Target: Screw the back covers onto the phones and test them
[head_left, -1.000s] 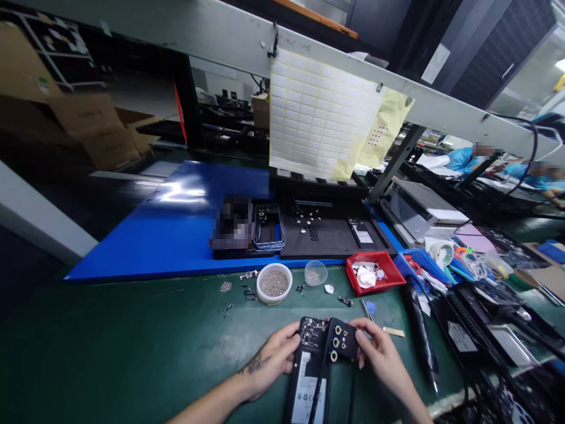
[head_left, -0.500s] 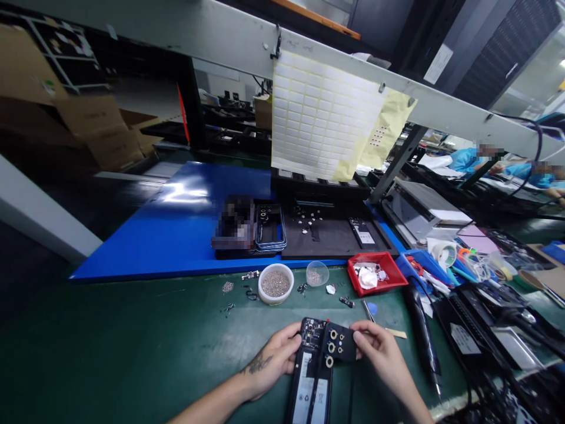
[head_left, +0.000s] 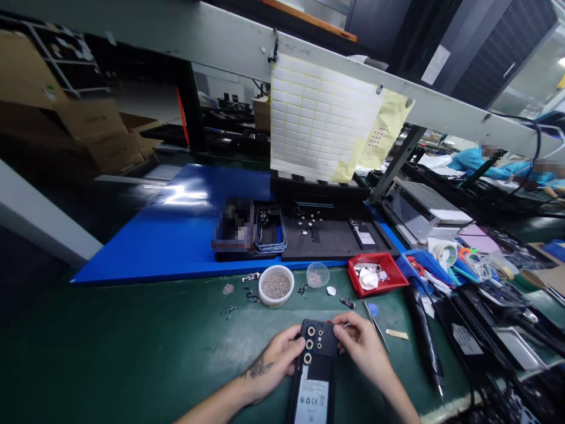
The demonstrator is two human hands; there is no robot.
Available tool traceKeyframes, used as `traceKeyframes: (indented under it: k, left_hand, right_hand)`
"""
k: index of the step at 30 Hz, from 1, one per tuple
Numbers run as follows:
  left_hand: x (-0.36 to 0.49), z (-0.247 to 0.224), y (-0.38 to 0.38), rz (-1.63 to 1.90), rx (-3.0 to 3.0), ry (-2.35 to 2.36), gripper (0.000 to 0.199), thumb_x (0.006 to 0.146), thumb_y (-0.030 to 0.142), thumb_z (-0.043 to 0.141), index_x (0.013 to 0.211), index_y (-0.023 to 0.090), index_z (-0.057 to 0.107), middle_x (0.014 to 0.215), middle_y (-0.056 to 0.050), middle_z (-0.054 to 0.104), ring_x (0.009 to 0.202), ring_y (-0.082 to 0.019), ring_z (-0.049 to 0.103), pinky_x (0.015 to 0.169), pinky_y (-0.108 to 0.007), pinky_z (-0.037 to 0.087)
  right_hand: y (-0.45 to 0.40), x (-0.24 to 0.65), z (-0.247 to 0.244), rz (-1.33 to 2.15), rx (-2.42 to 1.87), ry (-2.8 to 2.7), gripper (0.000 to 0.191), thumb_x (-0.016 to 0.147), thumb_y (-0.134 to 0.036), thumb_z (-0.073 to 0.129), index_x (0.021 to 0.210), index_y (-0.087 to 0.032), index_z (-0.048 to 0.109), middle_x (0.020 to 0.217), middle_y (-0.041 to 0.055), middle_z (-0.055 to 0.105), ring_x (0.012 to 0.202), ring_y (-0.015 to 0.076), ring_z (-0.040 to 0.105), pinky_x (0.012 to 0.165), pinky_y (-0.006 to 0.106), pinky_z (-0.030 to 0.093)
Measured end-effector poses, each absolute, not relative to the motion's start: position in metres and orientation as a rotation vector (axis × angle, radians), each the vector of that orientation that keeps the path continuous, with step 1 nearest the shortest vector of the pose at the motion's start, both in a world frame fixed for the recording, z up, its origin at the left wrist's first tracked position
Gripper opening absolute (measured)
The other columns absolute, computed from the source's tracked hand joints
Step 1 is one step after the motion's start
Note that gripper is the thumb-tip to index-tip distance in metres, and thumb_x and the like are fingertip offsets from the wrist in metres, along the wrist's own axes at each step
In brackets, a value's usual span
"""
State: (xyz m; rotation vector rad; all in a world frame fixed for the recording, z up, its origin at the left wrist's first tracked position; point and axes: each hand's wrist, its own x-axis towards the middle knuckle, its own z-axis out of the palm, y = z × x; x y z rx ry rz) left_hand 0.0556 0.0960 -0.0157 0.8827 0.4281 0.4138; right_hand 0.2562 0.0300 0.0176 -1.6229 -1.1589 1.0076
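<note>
Close in front of me is an opened phone (head_left: 312,403) with its battery label facing up. My left hand (head_left: 277,364) grips it along its left edge, thumb near the upper corner. Over the phone's top part lies a black cover plate (head_left: 325,350) with several gold-rimmed camera rings. The fingers of my right hand (head_left: 359,341) pinch this plate at its upper right corner. The board beneath the plate is hidden. Just right of my right hand lie metal tweezers (head_left: 376,327).
Beyond the hands stand a white bowl of screws (head_left: 276,285), a small clear cup (head_left: 317,275) and a red bin (head_left: 377,274). An electric screwdriver (head_left: 424,341) lies at right. Behind are a black tray (head_left: 331,241) and a hanging label sheet (head_left: 324,115).
My right hand has moved left with the cover plate, from beside the phone to over its upper end. The board that showed before is now covered. My left hand keeps its grip.
</note>
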Motion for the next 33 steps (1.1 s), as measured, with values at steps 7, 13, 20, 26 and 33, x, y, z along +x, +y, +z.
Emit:
traceKeyframes:
  k: [7,13,20,26,33]
  left_hand:
    - [0.055,-0.023,0.094,0.414,0.909,0.454,0.048,0.088,0.046,0.059,0.125,0.017,0.051,0.102,-0.012,0.067,0.088,-0.023,0.064,0.073,-0.030,0.050]
    - [0.055,-0.021,0.095,0.431,0.958,0.452,0.045,0.089,0.043,0.059,0.123,0.016,0.051,0.092,-0.009,0.069,0.077,-0.017,0.064,0.061,-0.021,0.045]
    - [0.055,-0.014,0.095,0.428,0.947,0.426,0.046,0.088,0.043,0.060,0.123,0.015,0.051,0.094,-0.011,0.070,0.081,-0.020,0.066,0.069,-0.026,0.048]
    - [0.054,-0.018,0.095,0.427,0.920,0.479,0.048,0.087,0.043,0.061,0.122,0.013,0.053,0.099,-0.014,0.069,0.086,-0.024,0.066,0.070,-0.030,0.049]
    - [0.055,-0.013,0.096,0.407,0.866,0.459,0.046,0.084,0.043,0.065,0.118,0.014,0.056,0.095,-0.013,0.068,0.086,-0.025,0.065,0.073,-0.032,0.049]
  right_hand:
    - [0.030,0.258,0.013,0.985,-1.638,-1.158,0.031,0.083,-0.046,0.059,0.090,-0.016,0.063,0.073,0.0034,0.060,0.062,0.0175,0.060,0.056,0.027,0.050]
    - [0.030,0.257,0.015,1.103,-1.584,-1.188,0.035,0.086,-0.048,0.056,0.100,-0.017,0.064,0.083,0.0054,0.065,0.064,0.0167,0.060,0.056,0.028,0.051]
    - [0.036,0.254,0.015,1.229,-1.487,-1.099,0.044,0.077,-0.056,0.064,0.090,-0.014,0.066,0.071,0.0042,0.065,0.059,0.0166,0.059,0.052,0.027,0.048]
    - [0.039,0.256,0.014,1.250,-1.506,-1.090,0.045,0.077,-0.055,0.063,0.089,-0.012,0.065,0.068,0.0040,0.064,0.052,0.0136,0.056,0.050,0.026,0.045]
    - [0.039,0.255,0.017,1.293,-1.490,-1.136,0.046,0.078,-0.054,0.064,0.102,-0.015,0.062,0.075,0.0031,0.064,0.063,0.0161,0.059,0.054,0.027,0.048]
